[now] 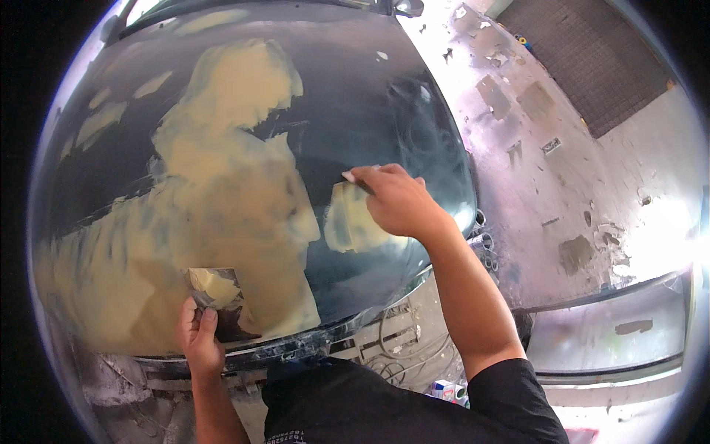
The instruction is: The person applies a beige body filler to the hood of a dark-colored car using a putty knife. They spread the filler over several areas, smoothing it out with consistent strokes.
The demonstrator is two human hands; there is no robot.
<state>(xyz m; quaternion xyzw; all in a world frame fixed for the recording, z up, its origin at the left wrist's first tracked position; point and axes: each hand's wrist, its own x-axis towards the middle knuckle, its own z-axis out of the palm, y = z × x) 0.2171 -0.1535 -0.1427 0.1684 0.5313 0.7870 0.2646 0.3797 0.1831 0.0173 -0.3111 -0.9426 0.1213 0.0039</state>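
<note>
A dark car hood (370, 89) carries broad, uneven patches of yellowish-beige paste (244, 89), plus smaller streaks at the upper left. My left hand (201, 333) grips a square, thin plate (235, 318) with a lump of pale paste (214, 288) on it, over the lower middle of the hood. My right hand (396, 200) is closed on a thin dark spreader (362, 186), held at the top of a smaller paste patch (344, 233) on the right of the hood. Much of the spreader is hidden behind my fingers.
A stained grey-white panel (532, 207) spreads to the right, with a dark textured mat (584, 59) at upper right. Below the hood's front edge are hoses (384, 348), pallet-like slats and printed cans (444, 392). A windscreen's edge (259, 6) borders the hood at the top.
</note>
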